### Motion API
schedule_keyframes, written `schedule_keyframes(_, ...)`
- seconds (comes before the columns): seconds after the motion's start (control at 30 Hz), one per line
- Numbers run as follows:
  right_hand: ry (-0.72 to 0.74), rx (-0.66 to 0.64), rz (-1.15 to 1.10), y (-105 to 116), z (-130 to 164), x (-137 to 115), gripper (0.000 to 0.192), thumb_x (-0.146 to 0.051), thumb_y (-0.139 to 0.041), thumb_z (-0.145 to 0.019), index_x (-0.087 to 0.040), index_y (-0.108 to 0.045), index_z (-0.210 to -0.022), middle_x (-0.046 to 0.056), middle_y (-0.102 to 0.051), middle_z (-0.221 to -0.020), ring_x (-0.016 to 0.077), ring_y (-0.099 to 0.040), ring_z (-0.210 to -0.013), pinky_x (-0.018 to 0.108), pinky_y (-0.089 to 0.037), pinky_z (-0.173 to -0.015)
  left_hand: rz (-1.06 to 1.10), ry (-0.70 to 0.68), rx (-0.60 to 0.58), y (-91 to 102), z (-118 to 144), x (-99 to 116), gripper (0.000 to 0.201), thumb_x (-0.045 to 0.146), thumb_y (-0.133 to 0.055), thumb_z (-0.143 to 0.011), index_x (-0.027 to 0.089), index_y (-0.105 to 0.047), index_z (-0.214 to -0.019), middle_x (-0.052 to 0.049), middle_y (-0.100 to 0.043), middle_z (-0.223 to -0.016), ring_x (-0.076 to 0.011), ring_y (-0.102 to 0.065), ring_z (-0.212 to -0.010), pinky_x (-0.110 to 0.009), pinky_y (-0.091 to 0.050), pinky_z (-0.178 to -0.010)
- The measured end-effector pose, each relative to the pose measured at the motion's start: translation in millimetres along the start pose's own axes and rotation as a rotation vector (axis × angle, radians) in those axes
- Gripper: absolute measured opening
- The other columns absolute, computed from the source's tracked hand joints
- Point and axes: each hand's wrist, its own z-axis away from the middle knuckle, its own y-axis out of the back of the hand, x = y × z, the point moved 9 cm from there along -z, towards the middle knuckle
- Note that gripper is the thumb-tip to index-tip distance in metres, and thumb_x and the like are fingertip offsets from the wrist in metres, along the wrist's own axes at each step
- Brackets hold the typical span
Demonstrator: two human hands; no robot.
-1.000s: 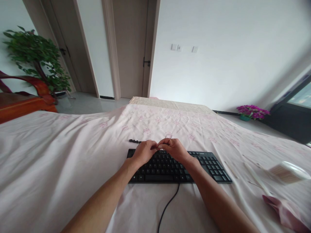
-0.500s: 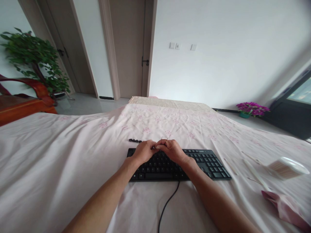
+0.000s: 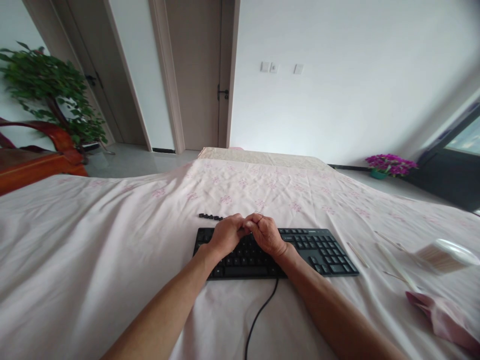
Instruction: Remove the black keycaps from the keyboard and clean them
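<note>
A black keyboard (image 3: pixel 240 271) lies on the pink-white cloth, its cable (image 3: pixel 262 310) running toward me. Over its upper middle my hands meet, fingertips touching. My right hand (image 3: pixel 267 235) is closed around a wire keycap puller (image 3: pixel 258 213); only a thin bit of its wire loop shows beyond the knuckles. My left hand (image 3: pixel 227 235) is pinched shut against the right fingertips, and whatever sits between its fingers is hidden. Just behind the keyboard, several small black keycaps (image 3: pixel 210 216) lie in a row, partly covered by my left hand.
On the right lie a clear tub of cotton swabs (image 3: pixel 446 255), several loose sticks (image 3: pixel 393 262) and a folded pink cloth (image 3: pixel 438 315). Flowered fabric (image 3: pixel 150 210) covers the surface. A wooden chair (image 3: pixel 56 145) and a leafy plant (image 3: pixel 48 85) stand at the left.
My hands have drawn closer together and turned slightly, my right hand rolling inward. The wire loop, plainly upright before, now shows only faintly. The view has shifted a little.
</note>
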Motion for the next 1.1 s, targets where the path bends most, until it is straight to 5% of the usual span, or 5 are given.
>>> schedule_keyframes(0.23, 0.077, 0.213, -0.123, 23.0, 4.9, -8.5, 0.028, -0.032, -0.041, -0.093, -0.019, -0.059, -0.076, 0.003, -0.063, -0.070, 0.0143, -0.059, -0.067, 0.026, -0.048, -0.069, 0.112, -0.099, 0.049, 5.5, 0.7, 12.0, 0.023, 0.035, -0.048, -0.088, 0.021, -0.056, -0.073, 0.000, -0.059, -0.079, -0.0138, -0.055, -0.072, -0.023, -0.037, -0.063)
schedule_keyframes(0.37, -0.010, 0.180, -0.174, 20.0, 2.6, -2.0, 0.033, -0.036, -0.041, -0.093, -0.019, -0.062, -0.075, 0.004, -0.066, -0.076, 0.0153, -0.061, -0.072, 0.027, -0.048, -0.073, 0.183, -0.099, 0.014, 4.4, -0.9, 10.8, 0.017, 0.028, -0.051, -0.086, 0.019, -0.057, -0.073, 0.000, -0.060, -0.078, -0.0131, -0.056, -0.070, -0.023, -0.039, -0.064)
schedule_keyframes(0.73, -0.105, 0.382, 0.012, 59.1, 3.6, -6.5, 0.036, -0.035, -0.033, -0.096, -0.020, -0.064, -0.089, 0.004, -0.068, -0.075, 0.0176, -0.059, -0.081, 0.029, -0.044, -0.081, 0.502, 0.122, 0.079, 7.7, -5.2, -18.7, 0.021, 0.022, -0.057, -0.079, 0.020, -0.067, -0.097, -0.003, -0.071, -0.088, -0.0154, -0.066, -0.077, -0.026, -0.050, -0.074)
schedule_keyframes(0.93, -0.210, 0.143, 0.287, 56.0, -15.7, 18.9, 0.033, -0.032, -0.036, -0.095, -0.023, -0.066, -0.104, 0.002, -0.070, -0.085, 0.0171, -0.059, -0.089, 0.026, -0.041, -0.078, 0.554, 0.150, 0.329, 67.9, -6.0, -35.7, 0.029, 0.040, -0.053, -0.082, 0.017, -0.068, -0.092, -0.004, -0.070, -0.078, -0.0135, -0.063, -0.061, -0.023, -0.049, -0.061)
schedule_keyframes(1.1, -0.291, -0.146, 0.474, 24.9, -24.4, 44.9, 0.021, -0.035, -0.052, -0.086, -0.029, -0.072, -0.093, 0.001, -0.071, -0.092, 0.0184, -0.062, -0.091, 0.025, -0.040, -0.074, 0.429, 0.277, 0.641, 117.8, 11.3, -92.6, 0.036, 0.044, -0.052, -0.080, 0.016, -0.068, -0.094, -0.005, -0.071, -0.077, -0.0140, -0.062, -0.060, -0.024, -0.048, -0.062)
